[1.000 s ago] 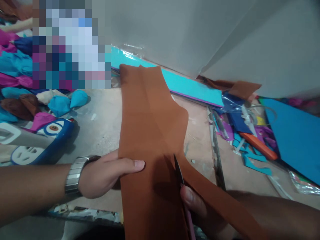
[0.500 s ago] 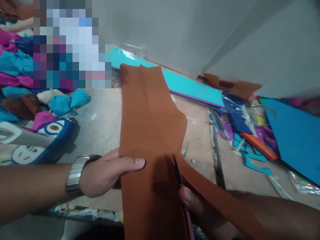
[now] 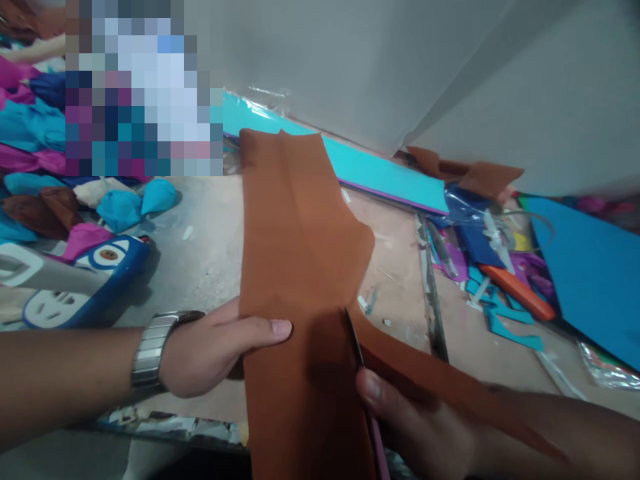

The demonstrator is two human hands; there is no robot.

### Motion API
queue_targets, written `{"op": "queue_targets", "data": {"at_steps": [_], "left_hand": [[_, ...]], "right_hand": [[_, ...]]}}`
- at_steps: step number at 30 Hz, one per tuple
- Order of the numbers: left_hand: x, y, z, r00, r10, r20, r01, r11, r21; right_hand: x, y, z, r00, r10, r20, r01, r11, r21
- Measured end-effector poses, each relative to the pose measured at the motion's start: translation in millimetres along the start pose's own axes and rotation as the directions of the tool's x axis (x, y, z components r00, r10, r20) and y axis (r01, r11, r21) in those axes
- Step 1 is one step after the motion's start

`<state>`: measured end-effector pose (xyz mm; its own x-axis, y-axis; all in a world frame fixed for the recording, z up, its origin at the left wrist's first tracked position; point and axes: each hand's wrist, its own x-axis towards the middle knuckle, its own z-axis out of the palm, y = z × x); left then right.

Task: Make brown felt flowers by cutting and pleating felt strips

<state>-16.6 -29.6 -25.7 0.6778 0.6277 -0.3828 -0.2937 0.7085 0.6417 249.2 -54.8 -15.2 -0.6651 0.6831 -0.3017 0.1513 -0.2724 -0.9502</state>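
The brown sheet [image 3: 295,260] lies lengthwise before the person, its far end just beside the turquoise sheets [image 3: 390,173] and its near end running out of view; the left hand [image 3: 200,353] is closed on its left edge, thumb flat on top and the fingers mostly hidden beneath; the right hand [image 3: 415,413] is curled round the pink-handled scissors [image 3: 379,448], one dark blade lying over the brown material, though how far the blades are apart cannot be told. The cut appears well advanced along the near right side, where a long brown strip [image 3: 420,360] bends away over the right forearm; it seems joined to the main piece by a narrow part near the blade tip, so the separation looks incomplete; beyond the tip the sheet is whole, with a rounded bulge on its right edge and a faint crease towards the far end. On the worktop [image 3: 205,233] to the right lie blue scraps [image 3: 515,330], an orange tool [image 3: 520,292] and a large blue sheet [image 3: 595,280]; to the left are a blue-and-white power strip [image 3: 55,307] and coloured bundles [image 3: 119,212]; no brand, label or lettering can be read anywhere, and the round mark on the power strip is too small to make out.
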Motion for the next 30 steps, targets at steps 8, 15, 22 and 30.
{"op": "queue_targets", "data": {"at_steps": [8,15,22,30], "left_hand": [[5,6,3.8,0.994,-0.014,-0.11,0.002,0.995,-0.105],[4,0,-1.6,0.987,-0.059,-0.152,0.039,0.99,-0.134],[-2,5,0.5,1.0,-0.022,-0.009,0.022,0.998,-0.058],[6,5,3.2,0.999,-0.045,-0.017,0.041,0.981,-0.188]], "right_hand": [[7,16,18,0.994,0.028,0.106,-0.07,0.906,0.418],[8,18,20,0.988,0.051,0.143,-0.117,0.857,0.502],[7,16,21,0.997,0.037,0.064,-0.064,0.871,0.487],[9,11,22,1.0,-0.017,0.026,0.003,0.892,0.453]]}}
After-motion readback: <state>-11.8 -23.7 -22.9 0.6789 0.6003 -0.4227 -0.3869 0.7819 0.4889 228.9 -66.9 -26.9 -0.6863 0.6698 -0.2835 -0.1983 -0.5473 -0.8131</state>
